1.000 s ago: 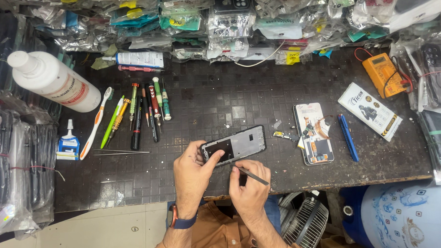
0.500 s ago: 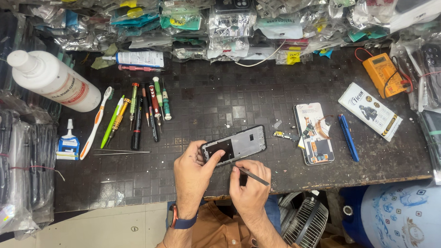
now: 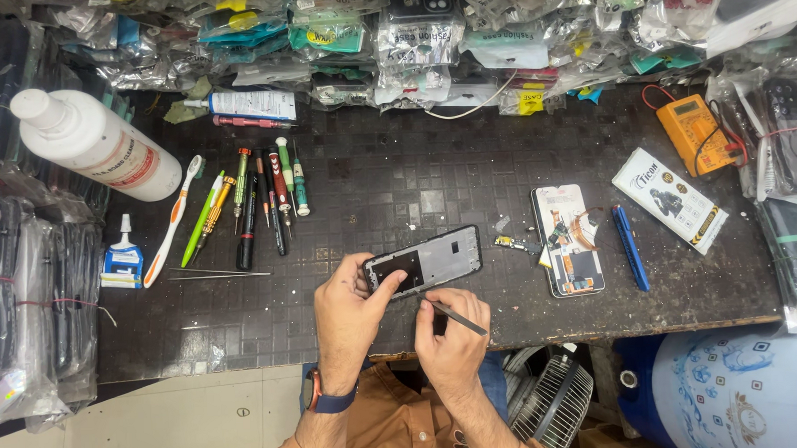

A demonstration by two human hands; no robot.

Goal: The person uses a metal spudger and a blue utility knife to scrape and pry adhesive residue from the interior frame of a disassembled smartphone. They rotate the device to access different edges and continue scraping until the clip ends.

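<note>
Dark tiled workbench (image 3: 467, 173), worn front edge. Back wall hidden behind heaped plastic-bagged parts (image 3: 427, 37). Pale floor (image 3: 193, 421) below left. Small fan (image 3: 550, 404) and blue patterned drum (image 3: 731, 389) under bench. Even, bright light.

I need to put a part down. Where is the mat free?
Bare mat lies between the screwdrivers and the opened phone, above the phone frame. Also left of the left hand. Crowded: the back row of bagged parts.
</note>
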